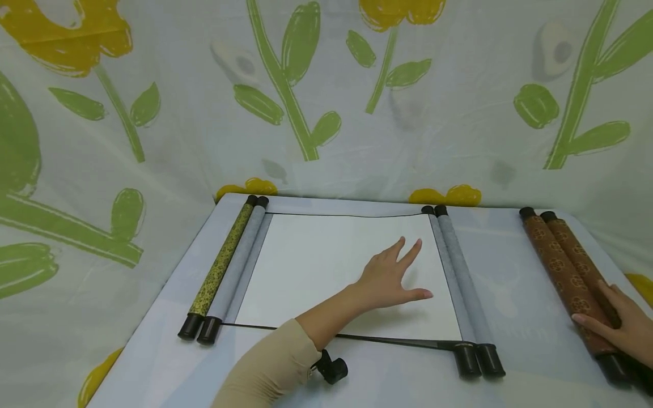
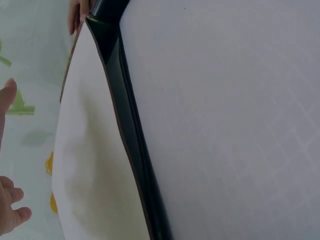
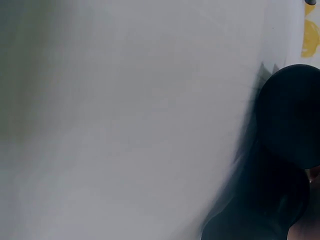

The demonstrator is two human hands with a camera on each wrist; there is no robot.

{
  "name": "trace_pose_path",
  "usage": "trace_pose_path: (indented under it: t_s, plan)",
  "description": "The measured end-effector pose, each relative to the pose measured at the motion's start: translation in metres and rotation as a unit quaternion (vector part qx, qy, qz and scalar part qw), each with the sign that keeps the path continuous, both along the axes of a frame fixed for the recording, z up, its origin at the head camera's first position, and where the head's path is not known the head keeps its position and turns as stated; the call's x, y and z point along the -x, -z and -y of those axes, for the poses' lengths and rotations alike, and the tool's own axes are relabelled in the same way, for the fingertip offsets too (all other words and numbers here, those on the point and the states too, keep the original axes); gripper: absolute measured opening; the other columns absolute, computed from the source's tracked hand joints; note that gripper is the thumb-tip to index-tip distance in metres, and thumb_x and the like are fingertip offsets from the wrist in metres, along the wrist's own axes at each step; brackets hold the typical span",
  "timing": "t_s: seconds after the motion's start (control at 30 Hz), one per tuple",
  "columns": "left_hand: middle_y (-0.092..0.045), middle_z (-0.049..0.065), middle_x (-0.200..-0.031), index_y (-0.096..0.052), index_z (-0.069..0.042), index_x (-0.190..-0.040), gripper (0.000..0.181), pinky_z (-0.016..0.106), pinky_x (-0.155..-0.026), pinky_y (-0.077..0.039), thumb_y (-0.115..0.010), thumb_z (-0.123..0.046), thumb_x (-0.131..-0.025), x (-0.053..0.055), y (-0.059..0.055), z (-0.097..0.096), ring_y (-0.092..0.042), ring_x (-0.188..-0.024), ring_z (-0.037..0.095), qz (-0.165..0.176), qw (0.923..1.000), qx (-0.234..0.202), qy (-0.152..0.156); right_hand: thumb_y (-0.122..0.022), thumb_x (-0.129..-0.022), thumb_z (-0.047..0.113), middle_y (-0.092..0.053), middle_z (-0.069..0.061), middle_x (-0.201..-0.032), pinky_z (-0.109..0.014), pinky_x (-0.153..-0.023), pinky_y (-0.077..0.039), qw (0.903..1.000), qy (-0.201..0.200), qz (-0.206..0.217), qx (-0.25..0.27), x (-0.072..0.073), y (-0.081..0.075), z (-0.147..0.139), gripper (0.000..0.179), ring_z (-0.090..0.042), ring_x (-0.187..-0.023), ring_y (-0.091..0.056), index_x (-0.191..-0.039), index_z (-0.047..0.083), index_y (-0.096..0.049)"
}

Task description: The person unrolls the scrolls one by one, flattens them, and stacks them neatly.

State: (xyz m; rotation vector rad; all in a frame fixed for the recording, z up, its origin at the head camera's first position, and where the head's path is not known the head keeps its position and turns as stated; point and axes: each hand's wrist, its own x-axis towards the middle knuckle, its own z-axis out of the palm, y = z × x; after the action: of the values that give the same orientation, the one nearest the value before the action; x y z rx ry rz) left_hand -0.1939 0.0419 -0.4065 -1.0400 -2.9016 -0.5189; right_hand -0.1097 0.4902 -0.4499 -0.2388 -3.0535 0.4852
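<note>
An unrolled scroll with a blank white sheet (image 1: pixel 316 260) lies across the middle of the table. My left hand (image 1: pixel 384 280) hovers over its right half, fingers spread and holding nothing. Part of that hand's fingers (image 2: pixel 11 202) shows at the left edge of the left wrist view. At the far right, a brown patterned scroll (image 1: pixel 558 269) with two rods lies on the table. My right hand (image 1: pixel 630 324) grips its near end, thumb on one rod and fingers over the other. Large dark end caps (image 3: pixel 290 115) fill the right wrist view's right side; most of the hand is hidden there.
A yellow-green patterned roll (image 1: pixel 221 260) lies beside the sheet's left grey rod (image 1: pixel 240 258). Two grey rods (image 1: pixel 461 277) with black end caps (image 1: pixel 490 361) flank its right side. A black strip (image 2: pixel 132 120) borders the near edge. Flower-printed cloth (image 1: pixel 357 141) hangs behind.
</note>
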Motion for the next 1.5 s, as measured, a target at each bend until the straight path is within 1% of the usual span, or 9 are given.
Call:
trace_pose_path:
  t_s: [0.2, 0.33, 0.43, 0.6, 0.67, 0.8, 1.07, 1.3, 1.5]
  plan:
    - [-0.016, 0.008, -0.158, 0.0, -0.032, -0.153, 0.095, 0.04, -0.106, -0.034, -0.047, -0.074, -0.081, -0.002, -0.01, -0.017, -0.027, -0.141, 0.022, -0.007, 0.9999, 0.01, 0.012, -0.055, -0.088, 0.055, 0.011, -0.045, -0.139, -0.072, -0.099, -0.002, 1.0, -0.003, 0.001, 0.001, -0.001, 0.0, -0.001, 0.109, -0.057, -0.13, 0.014, -0.142, -0.013, 0.012]
    - [-0.015, 0.007, -0.158, 0.003, -0.033, -0.152, 0.094, 0.037, -0.106, -0.034, -0.045, -0.074, -0.082, -0.002, -0.011, -0.029, -0.03, -0.14, 0.021, -0.004, 0.9997, 0.019, 0.015, -0.055, -0.089, 0.055, 0.011, -0.046, -0.139, -0.073, -0.098, -0.002, 1.0, -0.005, 0.001, 0.005, -0.001, -0.001, -0.002, 0.109, -0.057, -0.13, 0.014, -0.142, -0.012, 0.012]
    - [-0.015, 0.006, -0.158, 0.0, -0.033, -0.152, 0.094, 0.036, -0.107, -0.033, -0.045, -0.074, -0.082, -0.003, -0.01, -0.039, -0.031, -0.139, 0.021, 0.001, 0.9997, 0.019, 0.019, -0.055, -0.089, 0.055, 0.011, -0.045, -0.139, -0.073, -0.098, -0.003, 1.0, -0.002, 0.002, 0.005, -0.001, 0.0, -0.002, 0.109, -0.058, -0.13, 0.014, -0.142, -0.012, 0.012]
    - [-0.014, 0.002, -0.158, 0.003, -0.035, -0.152, 0.092, 0.034, -0.107, -0.032, -0.044, -0.074, -0.083, -0.008, -0.012, -0.055, -0.031, -0.138, 0.018, 0.02, 0.9994, 0.016, 0.023, -0.055, -0.088, 0.056, 0.013, -0.044, -0.14, -0.073, -0.098, -0.003, 0.9999, 0.007, 0.011, 0.002, -0.001, -0.001, -0.001, 0.11, -0.057, -0.13, 0.014, -0.142, -0.012, 0.012]
    - [-0.012, 0.0, -0.158, 0.007, -0.037, -0.15, 0.091, 0.033, -0.108, -0.031, -0.043, -0.074, -0.083, -0.01, -0.013, -0.061, -0.031, -0.139, 0.017, 0.028, 0.9991, 0.016, 0.026, -0.055, -0.089, 0.055, 0.013, -0.045, -0.139, -0.073, -0.098, -0.003, 0.9999, 0.002, 0.012, 0.006, -0.001, -0.001, 0.0, 0.109, -0.058, -0.13, 0.015, -0.142, -0.012, 0.013]
    - [-0.012, -0.001, -0.158, 0.01, -0.039, -0.149, 0.091, 0.033, -0.108, -0.031, -0.044, -0.073, -0.083, -0.013, -0.015, -0.071, -0.032, -0.138, 0.017, 0.032, 0.9989, 0.009, 0.033, -0.053, -0.09, 0.056, 0.015, -0.045, -0.139, -0.073, -0.097, -0.002, 0.9998, -0.004, 0.018, 0.009, -0.001, -0.002, 0.001, 0.109, -0.058, -0.129, 0.017, -0.141, -0.013, 0.013]
    - [-0.009, -0.003, -0.158, 0.015, -0.042, -0.146, 0.093, 0.033, -0.109, -0.028, -0.043, -0.076, -0.082, -0.018, -0.017, -0.089, -0.025, -0.141, 0.015, 0.046, 0.9984, 0.016, 0.03, -0.054, -0.09, 0.054, 0.012, -0.045, -0.14, -0.073, -0.098, -0.002, 0.9999, -0.007, 0.005, 0.007, -0.003, -0.002, 0.0, 0.107, -0.057, -0.13, 0.015, -0.141, -0.015, 0.01]
    - [-0.01, -0.005, -0.158, 0.018, -0.043, -0.145, 0.096, 0.029, -0.105, -0.034, -0.043, -0.078, -0.079, -0.028, -0.013, -0.11, -0.029, -0.138, 0.013, 0.048, 0.9973, 0.04, 0.039, -0.053, -0.089, 0.057, 0.014, -0.045, -0.139, -0.073, -0.097, -0.003, 0.9999, 0.002, 0.016, 0.0, -0.003, -0.005, 0.001, 0.109, -0.057, -0.13, 0.015, -0.141, -0.013, 0.011]
    - [-0.011, -0.006, -0.157, 0.02, -0.043, -0.144, 0.097, 0.028, -0.1, -0.038, -0.044, -0.077, -0.08, -0.035, -0.006, -0.126, -0.033, -0.135, 0.011, 0.058, 0.9957, 0.042, 0.06, -0.053, -0.09, 0.054, 0.011, -0.046, -0.139, -0.074, -0.097, -0.005, 0.9997, -0.014, 0.014, 0.011, -0.003, -0.006, 0.005, 0.106, -0.061, -0.128, 0.011, -0.142, -0.013, 0.01]
